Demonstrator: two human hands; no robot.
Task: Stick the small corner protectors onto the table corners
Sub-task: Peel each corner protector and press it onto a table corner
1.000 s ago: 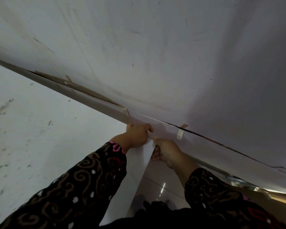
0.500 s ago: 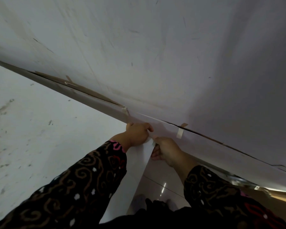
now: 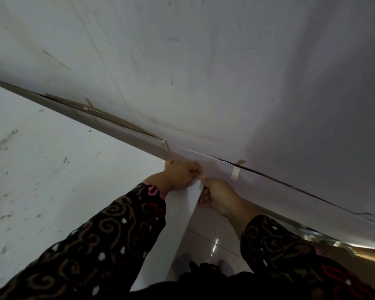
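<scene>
A scuffed grey surface (image 3: 204,72) is filling the upper view, its taped edge (image 3: 235,172) running diagonally above a glossy tiled floor (image 3: 212,230). Both hands are meeting at the corner (image 3: 194,192), where a white panel is dropping away below them.

Over the last second very little is changing. The left hand (image 3: 182,175) is staying curled against the corner. The right hand (image 3: 218,199) is edging in slightly, so the 2 sets of fingertips are now touching instead of sitting just apart.

Between them a small pale protector (image 3: 201,185) is showing right on the corner. Both hands appear to be pinching it with curled fingers, though it is too small to tell how firmly it is seating.

I judge that this is the pressing-on step for this 1 corner, with the piece placed and being squeezed to bond. Sticking here looks nearly done, and any other corners are lying out of view.
</scene>
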